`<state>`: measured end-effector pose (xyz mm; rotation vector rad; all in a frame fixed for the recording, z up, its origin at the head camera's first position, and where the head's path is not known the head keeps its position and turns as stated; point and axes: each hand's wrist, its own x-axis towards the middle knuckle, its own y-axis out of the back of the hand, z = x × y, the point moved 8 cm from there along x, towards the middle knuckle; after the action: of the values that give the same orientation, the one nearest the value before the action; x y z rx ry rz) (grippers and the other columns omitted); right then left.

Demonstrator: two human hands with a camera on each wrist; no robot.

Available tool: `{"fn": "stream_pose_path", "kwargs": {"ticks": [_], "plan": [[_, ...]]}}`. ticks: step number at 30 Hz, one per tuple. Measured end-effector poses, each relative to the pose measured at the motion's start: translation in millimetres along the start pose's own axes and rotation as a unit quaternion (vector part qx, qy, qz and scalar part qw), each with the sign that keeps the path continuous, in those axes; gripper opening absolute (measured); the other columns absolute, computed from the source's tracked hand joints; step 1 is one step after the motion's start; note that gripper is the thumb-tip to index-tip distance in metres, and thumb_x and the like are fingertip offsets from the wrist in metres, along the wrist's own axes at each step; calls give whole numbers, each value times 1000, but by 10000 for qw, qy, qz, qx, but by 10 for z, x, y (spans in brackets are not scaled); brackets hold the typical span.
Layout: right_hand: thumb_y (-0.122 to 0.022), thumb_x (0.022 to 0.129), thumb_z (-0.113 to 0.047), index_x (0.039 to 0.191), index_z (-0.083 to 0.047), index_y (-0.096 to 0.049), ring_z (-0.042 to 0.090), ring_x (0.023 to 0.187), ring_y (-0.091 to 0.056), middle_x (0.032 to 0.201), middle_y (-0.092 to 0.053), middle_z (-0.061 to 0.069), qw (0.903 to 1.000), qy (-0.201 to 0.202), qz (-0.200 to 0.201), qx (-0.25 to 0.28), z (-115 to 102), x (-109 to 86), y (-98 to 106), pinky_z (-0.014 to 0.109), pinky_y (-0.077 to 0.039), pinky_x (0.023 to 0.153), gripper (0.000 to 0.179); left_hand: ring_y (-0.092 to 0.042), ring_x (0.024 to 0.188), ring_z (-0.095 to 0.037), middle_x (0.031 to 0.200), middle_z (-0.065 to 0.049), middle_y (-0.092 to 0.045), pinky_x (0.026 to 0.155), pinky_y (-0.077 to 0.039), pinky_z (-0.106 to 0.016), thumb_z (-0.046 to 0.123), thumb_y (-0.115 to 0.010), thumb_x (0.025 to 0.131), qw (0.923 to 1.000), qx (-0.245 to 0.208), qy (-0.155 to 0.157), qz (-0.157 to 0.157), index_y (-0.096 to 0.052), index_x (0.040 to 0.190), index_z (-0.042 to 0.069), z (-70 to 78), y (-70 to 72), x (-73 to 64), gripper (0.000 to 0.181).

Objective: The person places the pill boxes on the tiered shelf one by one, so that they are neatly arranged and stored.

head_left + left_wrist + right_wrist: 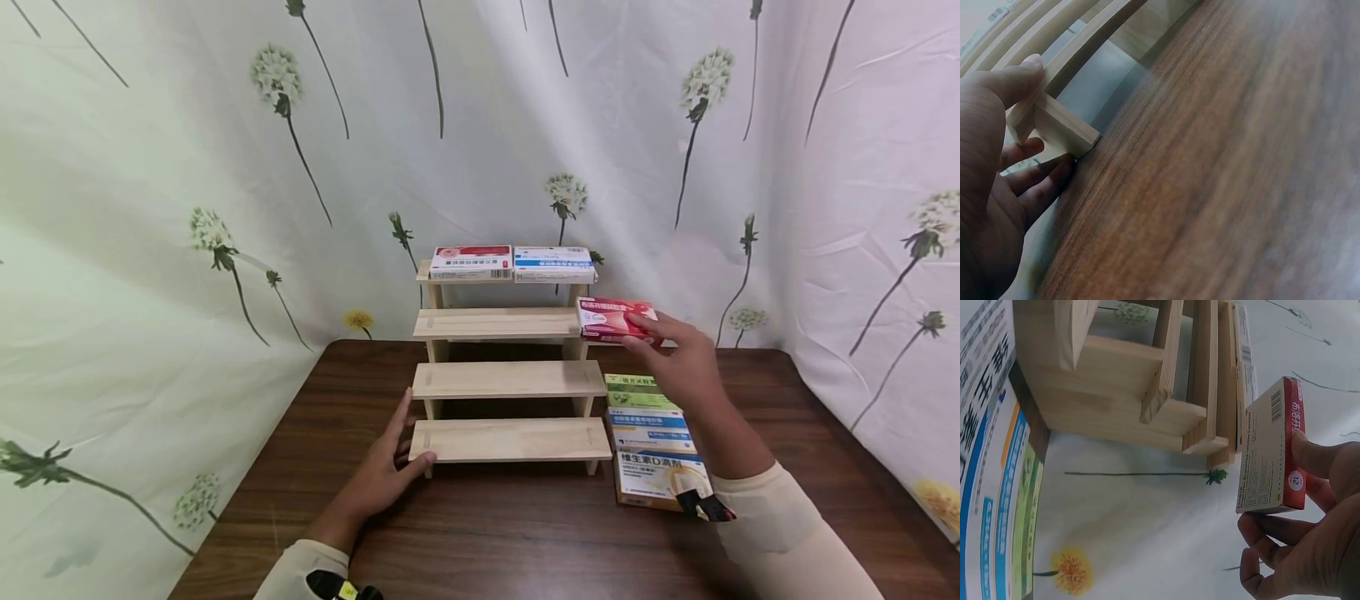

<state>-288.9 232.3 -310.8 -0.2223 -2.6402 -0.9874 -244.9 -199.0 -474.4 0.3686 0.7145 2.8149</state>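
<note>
A stepped wooden stand (510, 379) with several tiers stands on the brown table. My right hand (682, 362) pinches a red and white medicine box (611, 319) between thumb and fingers, at the right end of the second tier from the top. In the right wrist view the medicine box (1266, 450) shows its printed white side and red edge. My left hand (382, 471) rests against the stand's left side, its fingers spread. In the left wrist view the left thumb (1013, 81) touches the bottom tier, and the other fingers reach along the side near a leg.
On the top tier lie a red and white box (471, 262) and a blue and white box (553, 264). Right of the stand, a green box (630, 390), a blue and white box (648, 427) and a vitamin D box (656, 477) lie on the table (480, 533). Dandelion-print cloth (480, 167) hangs behind.
</note>
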Motion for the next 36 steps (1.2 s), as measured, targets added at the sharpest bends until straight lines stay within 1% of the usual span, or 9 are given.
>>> {"fn": "stream_pose_path", "kwargs": {"ticks": [3,8,14,17,21,25,30,33,36], "plan": [[-76,105,-27,153,-16,-65,46,139,-54,166,-52,22,10000,43,-10,46,-61,0,-66,60,-56,103,50,-63,139,-50,166,-34,-41,100,-61,-44,24,-76,106,10000,-6,64,0,-2,177,38,-10,-2,0,104],[-76,105,-28,154,-17,-63,43,133,-54,167,-52,20,9999,20,-118,45,-140,22,-207,58,-60,101,51,-64,137,-51,163,-35,-44,99,-62,-43,22,-76,105,10000,-42,41,38,-3,178,32,-10,12,-5,104],[-77,105,-23,151,-17,-66,45,139,-54,167,-51,21,9994,200,-141,233,-272,66,-326,59,-59,101,48,-63,138,-52,164,-35,-43,99,-62,-42,22,-76,106,10000,-54,-6,3,-2,177,37,9,13,2,104],[-77,104,-22,150,-17,-67,47,147,-52,167,-50,22,9991,126,-162,369,-324,72,-390,61,-56,108,47,-63,139,-51,165,-34,-42,99,-62,-42,23,-76,106,10000,-42,22,-18,-1,177,38,4,4,0,104],[-79,103,-23,149,-18,-69,48,155,-47,167,-50,21,9988,123,-80,471,-399,91,-476,63,-53,113,47,-63,138,-51,164,-34,-43,99,-62,-42,22,-76,106,10000,-44,16,-2,-2,178,34,3,5,-7,104],[-82,100,-23,144,-17,-73,46,150,-54,163,-56,20,9977,424,146,504,-515,119,-564,62,-50,112,46,-64,137,-51,163,-35,-44,99,-62,-42,21,-76,106,10000,-71,-24,29,-2,178,28,11,15,-7,104],[-85,98,-25,140,-17,-76,43,135,-60,150,-68,21,9963,620,131,578,-668,116,-720,63,-31,106,44,-63,138,-51,163,-36,-44,99,-62,-42,20,-76,106,10000,-51,-25,36,-2,178,28,13,25,-3,104],[-85,98,-30,141,-19,-76,42,138,-57,150,-68,19,9973,608,52,415,-742,106,-817,68,-23,104,45,-63,138,-52,165,-35,-41,99,-62,-42,21,-75,106,10000,-28,-24,20,-2,178,29,9,21,0,103],[-84,98,-31,142,-20,-75,40,140,-56,156,-64,16,9979,574,6,307,-787,103,-903,71,-22,103,46,-63,139,-51,167,-34,-40,100,-62,-44,23,-75,106,10000,-1,-10,4,-1,178,33,-4,10,-3,104]]}}
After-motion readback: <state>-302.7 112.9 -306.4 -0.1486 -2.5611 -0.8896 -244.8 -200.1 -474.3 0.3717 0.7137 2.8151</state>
